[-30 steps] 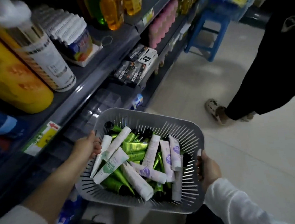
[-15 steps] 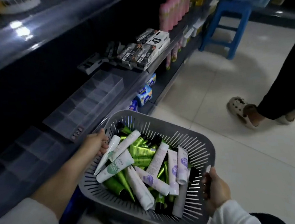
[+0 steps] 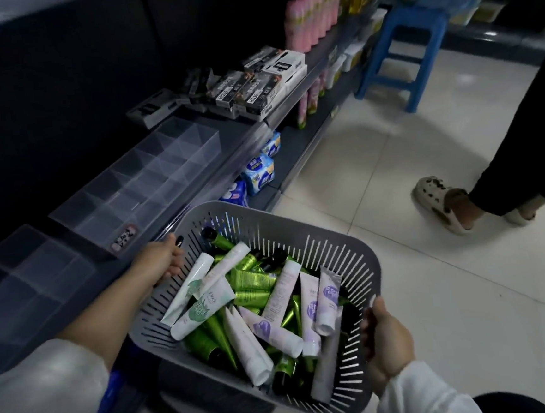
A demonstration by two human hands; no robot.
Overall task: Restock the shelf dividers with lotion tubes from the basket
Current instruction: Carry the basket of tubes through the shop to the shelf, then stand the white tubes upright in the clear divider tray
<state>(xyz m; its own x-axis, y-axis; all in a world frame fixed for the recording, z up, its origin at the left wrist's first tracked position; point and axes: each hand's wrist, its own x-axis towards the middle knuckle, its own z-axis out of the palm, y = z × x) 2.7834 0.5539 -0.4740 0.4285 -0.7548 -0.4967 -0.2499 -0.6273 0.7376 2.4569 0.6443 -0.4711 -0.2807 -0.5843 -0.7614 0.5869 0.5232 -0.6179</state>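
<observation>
Shelf dividers (image 3: 137, 182) on shelf at L, no tubes in yet. Left hand (image 3: 163, 258) grasps basket (image 3: 253, 223) rim beside them. Lotion tubes (image 3: 256, 300) all piled inside. Right hand (image 3: 386, 341) grasps opp. rim, prob. keeping load level. Another person's foot (image 3: 442, 206) far R, not blocking.

left hand (image 3: 161, 259) and right hand (image 3: 387, 339) grip opposite rims of a grey basket (image 3: 282, 220), fingers (image 3: 175, 268) curled over its edge. white and green tubes (image 3: 255, 291) lie heaped between the two sets of fingers. clear dividers (image 3: 150, 176) sit just beyond the left fingers.
</observation>
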